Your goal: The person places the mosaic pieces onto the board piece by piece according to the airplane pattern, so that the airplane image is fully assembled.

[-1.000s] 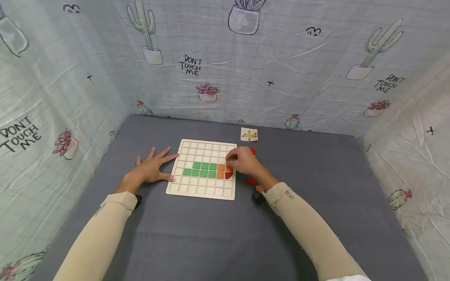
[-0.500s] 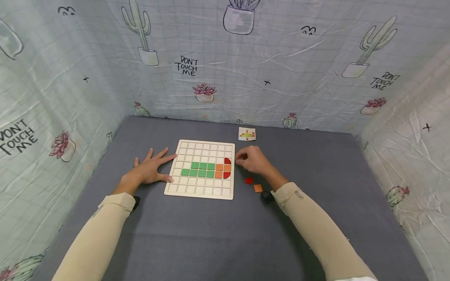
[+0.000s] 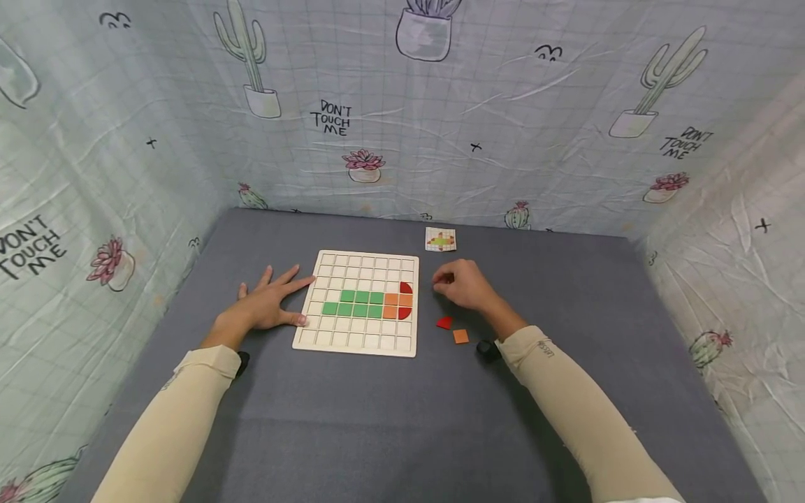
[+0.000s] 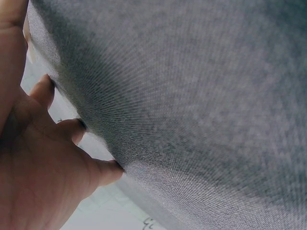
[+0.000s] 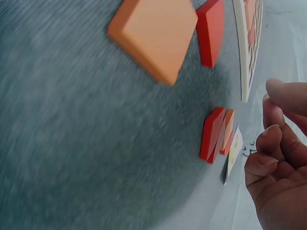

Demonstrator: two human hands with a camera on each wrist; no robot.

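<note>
A pale gridded board (image 3: 358, 339) lies on the grey table, with green squares (image 3: 361, 303), orange squares (image 3: 390, 305) and two red quarter-circle tiles (image 3: 404, 314) in its cells. My left hand (image 3: 260, 307) is spread flat at the board's left edge, its thumb and index fingertip touching that edge. Right of the board hovers my right hand (image 3: 464, 283), fingers loosely curled and no tile seen between them. In the right wrist view, thumb and index of this hand (image 5: 283, 158) come close together. The hand hides some tiles from the head view.
On the table lie a loose red tile (image 3: 444, 323) and an orange square (image 3: 461, 337). The right wrist view shows further red tiles (image 5: 213, 134) and an orange one (image 5: 229, 127). A small pattern card (image 3: 440, 239) lies behind. Printed cloth (image 3: 402, 140) surrounds the table.
My right hand has moved off the board's right edge to the right. The upper red quarter-circle tile, not visible a second ago, now shows on the board. My left hand stays put.
</note>
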